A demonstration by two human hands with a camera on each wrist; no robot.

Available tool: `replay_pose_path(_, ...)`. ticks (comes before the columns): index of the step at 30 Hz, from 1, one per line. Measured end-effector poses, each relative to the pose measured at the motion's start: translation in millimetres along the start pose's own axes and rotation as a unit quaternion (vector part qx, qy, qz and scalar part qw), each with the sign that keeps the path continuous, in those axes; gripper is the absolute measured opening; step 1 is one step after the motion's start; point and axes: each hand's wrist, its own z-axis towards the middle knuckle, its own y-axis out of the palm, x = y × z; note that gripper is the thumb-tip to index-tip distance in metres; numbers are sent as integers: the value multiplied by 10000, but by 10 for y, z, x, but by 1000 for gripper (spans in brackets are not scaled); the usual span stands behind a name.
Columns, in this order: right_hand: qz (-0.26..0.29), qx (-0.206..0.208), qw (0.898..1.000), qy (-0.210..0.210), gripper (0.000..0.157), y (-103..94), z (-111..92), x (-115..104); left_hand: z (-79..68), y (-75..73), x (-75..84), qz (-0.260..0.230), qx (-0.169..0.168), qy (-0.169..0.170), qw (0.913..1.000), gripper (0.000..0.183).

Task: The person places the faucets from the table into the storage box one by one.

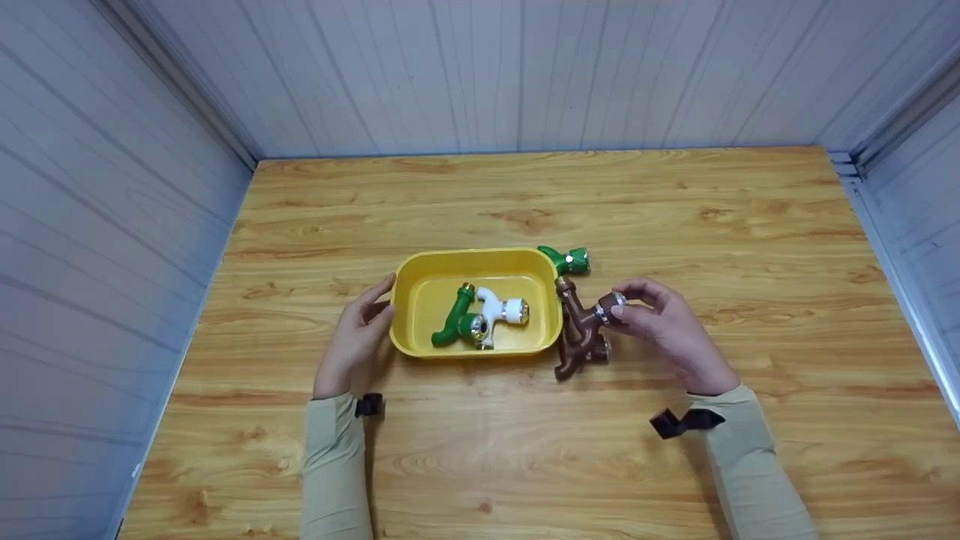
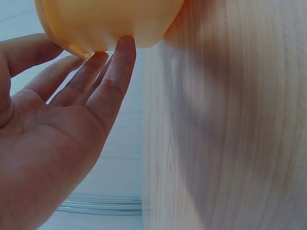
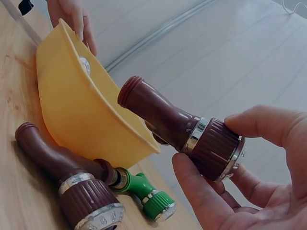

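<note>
A yellow plastic basin holds a green tap and a white tap. My left hand touches the basin's left side; in the left wrist view its fairly straight fingers rest against the outer wall. My right hand pinches a brown tap by its ribbed knob, between thumb and fingertips. That tap is raised beside the basin's right end. Below it a second brown tap lies on the table, partly hidden in the head view.
Another green tap lies outside the basin at its back right corner. The wood-grain table is bordered by pale panel walls at the back and both sides.
</note>
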Motion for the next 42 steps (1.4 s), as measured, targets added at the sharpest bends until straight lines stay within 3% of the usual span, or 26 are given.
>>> replay_pose_path(10, 19, -13, 10000, 96, 38, 110, 16, -24, 5, 11, 6, -385, 69, -220, 9990, 49)
replay_pose_path(17, 15, 41, 9999, 120, 38, 157, 38, -39, -2, 42, 7, -186, 242, -148, 9994, 48)
replay_pose_path(23, -27, 5, 9999, 108, 37, 178, 55, -23, -1, 35, -5, -274, 180, -98, 9994, 49)
replay_pose_path(31, 143, 24, 9999, 51, 37, 233, 69, 8, 5, 7, -14, 242, 87, 123, 9996, 48)
replay_pose_path(38, 9, 56, 10000, 11, 35, 282, 95, 28, -25, 35, 5, -239, 209, -247, 9992, 49)
replay_pose_path(42, -12, 96, 10000, -13, 31, 312, 105, 32, -21, 40, 6, -459, 211, -270, 9984, 49)
